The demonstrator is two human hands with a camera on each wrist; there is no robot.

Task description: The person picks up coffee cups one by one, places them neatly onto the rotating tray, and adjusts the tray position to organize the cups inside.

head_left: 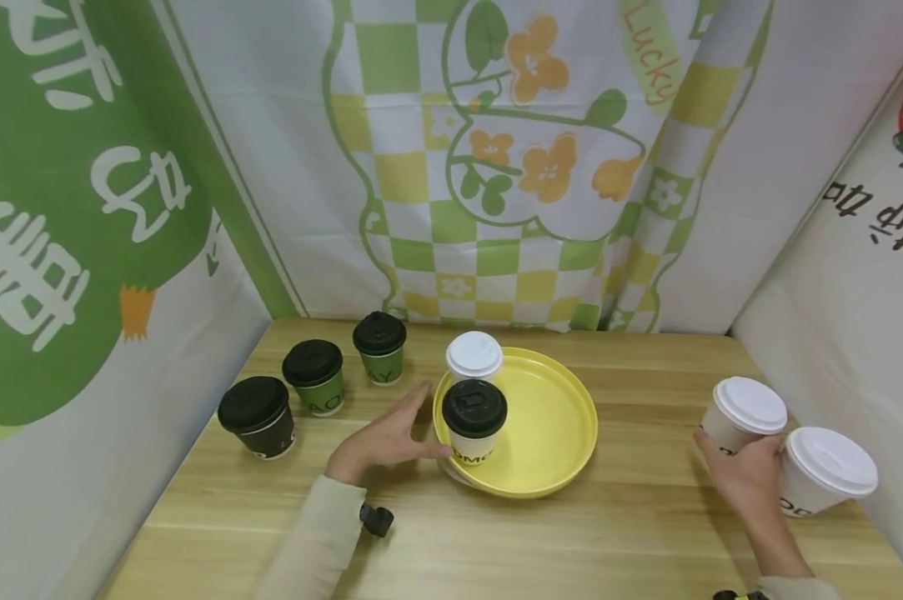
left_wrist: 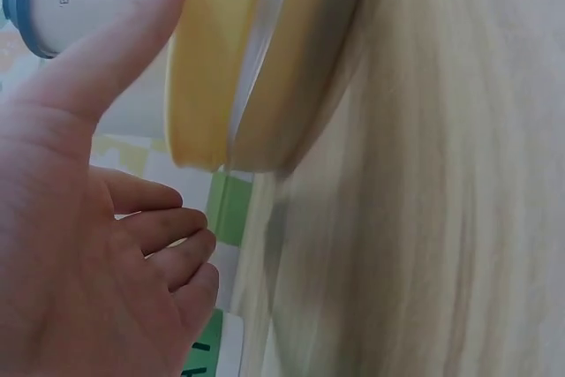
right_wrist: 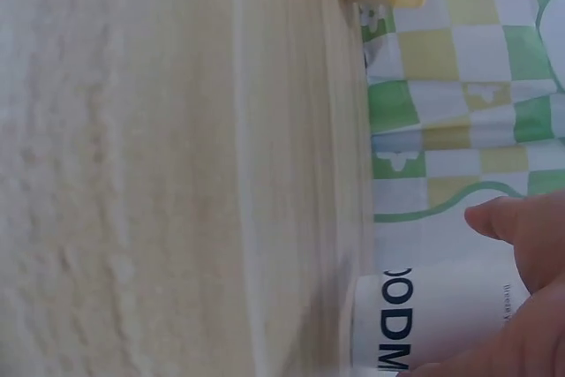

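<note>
My left hand [head_left: 391, 437] is spread at the left edge of the yellow tray [head_left: 549, 442], thumb toward a white paper cup with a black lid [head_left: 475, 423] on the tray. In the left wrist view its thumb [left_wrist: 119, 46] overlaps the tray rim; contact cannot be told. A white-lidded cup [head_left: 474, 357] stands behind the black-lidded one. My right hand [head_left: 751, 479] is spread around the near side of a white-lidded cup [head_left: 744, 408]. In the right wrist view its thumb [right_wrist: 503, 218] appears apart from the cup wall [right_wrist: 441, 315]. Its other fingers are partly hidden.
Another white-lidded cup [head_left: 826, 471] stands just right of my right hand. On the left are a dark cup [head_left: 259, 417] and two green cups with black lids [head_left: 316, 379] [head_left: 381, 346]. Printed curtains [head_left: 489, 275] enclose the wooden table [head_left: 511, 550] on three sides.
</note>
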